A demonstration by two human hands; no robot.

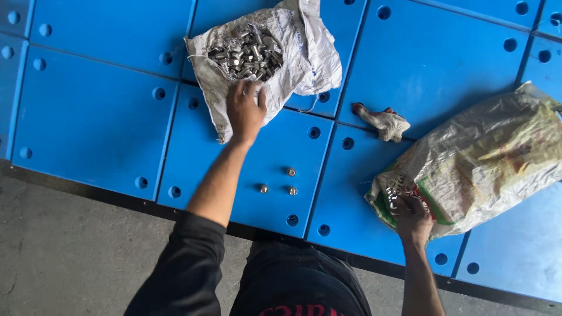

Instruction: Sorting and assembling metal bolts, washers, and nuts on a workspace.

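A soiled work glove (383,122) lies on the blue panel surface (93,123); three small metal bolts (281,184) stand between both hands' fingers.

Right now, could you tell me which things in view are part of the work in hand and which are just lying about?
In use:
left hand at the white sack of metal bolts
right hand in the mouth of the clear sack
three loose bolts on the blue panel

Lying about:
work glove

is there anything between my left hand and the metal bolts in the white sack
Nothing visible. The left hand is already at the open mouth of the white sack, fingertips touching the edge of the bolt pile. The fabric is folded back, leaving the bolts uncovered.
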